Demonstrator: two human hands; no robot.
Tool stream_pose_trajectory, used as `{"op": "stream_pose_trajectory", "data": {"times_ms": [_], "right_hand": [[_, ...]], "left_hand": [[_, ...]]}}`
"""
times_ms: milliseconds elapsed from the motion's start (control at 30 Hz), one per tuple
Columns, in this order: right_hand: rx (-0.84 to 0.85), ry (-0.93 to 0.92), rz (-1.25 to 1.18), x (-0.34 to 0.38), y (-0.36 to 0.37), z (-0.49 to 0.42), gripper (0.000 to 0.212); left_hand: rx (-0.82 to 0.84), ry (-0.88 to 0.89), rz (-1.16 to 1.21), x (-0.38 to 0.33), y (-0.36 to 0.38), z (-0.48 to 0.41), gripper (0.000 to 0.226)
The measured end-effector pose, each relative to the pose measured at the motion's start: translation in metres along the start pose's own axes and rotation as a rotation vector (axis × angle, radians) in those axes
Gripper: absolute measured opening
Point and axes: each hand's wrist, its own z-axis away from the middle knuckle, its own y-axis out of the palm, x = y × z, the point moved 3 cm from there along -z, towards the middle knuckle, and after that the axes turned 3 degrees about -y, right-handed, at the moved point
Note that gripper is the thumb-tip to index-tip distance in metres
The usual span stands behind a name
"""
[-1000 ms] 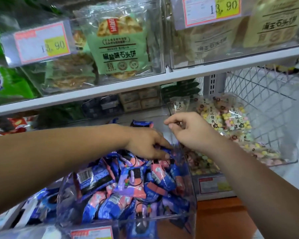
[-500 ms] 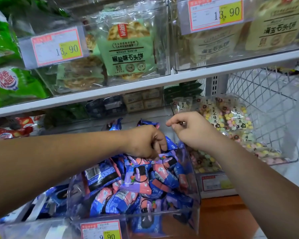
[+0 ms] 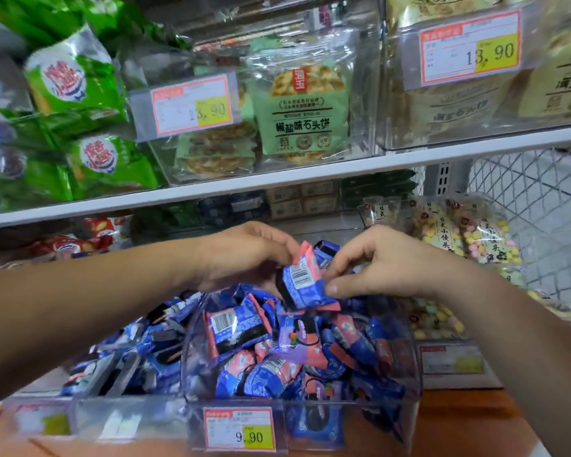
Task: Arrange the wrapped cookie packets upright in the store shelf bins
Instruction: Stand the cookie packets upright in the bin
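Head, left hand [image 3: 244, 255], right hand [image 3: 386, 262] holding cookie packet [image 3: 302, 282], left grip partly hidden

The light is bright and even, with only a soft shadow under the shelf [image 3: 277, 184]. White glare lies on the walls of the clear bins [image 3: 406, 367]. The green bags [image 3: 80, 94] at left and the lower left corner are blurred, and the shelf line bends from the wide lens

The packet [image 3: 302, 282] above the clear bin [image 3: 412, 364] was blue and pink. The bin's tag [image 3: 239, 430] was white, red-edged, yellow-patched — bags [image 3: 76, 84] up-left of it green.
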Motion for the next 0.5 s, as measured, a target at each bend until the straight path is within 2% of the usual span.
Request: {"op": "stream_pose_trajectory", "data": {"times_ms": [100,167,233,267,333,433,500], "right_hand": [[-0.019,0.027,0.059,0.007,0.003,-0.004,0.011],[-0.075,0.065,0.137,0.003,0.005,-0.006,0.009],[-0.136,0.116,0.204,-0.004,0.006,-0.006,0.007],[-0.157,0.14,0.23,-0.007,0.006,-0.006,0.005],[-0.208,0.182,0.234,-0.017,0.006,-0.007,0.011],[-0.383,0.219,0.129,-0.036,-0.003,-0.005,0.022],[-0.51,0.197,0.019,-0.049,-0.009,-0.005,0.028]], "left_hand": [[0.1,-0.055,-0.069,0.0,-0.003,0.017,0.025],[0.241,-0.118,-0.319,0.003,-0.003,0.028,0.022],[0.323,-0.089,-0.661,0.003,0.0,0.033,0.015],[0.302,-0.041,-0.786,0.001,0.002,0.031,0.012],[0.174,0.096,-0.893,-0.011,0.006,0.022,0.007],[-0.036,0.328,-0.997,-0.033,0.014,-0.007,0.004],[-0.094,0.379,-1.105,-0.036,0.019,-0.036,0.008]]}}
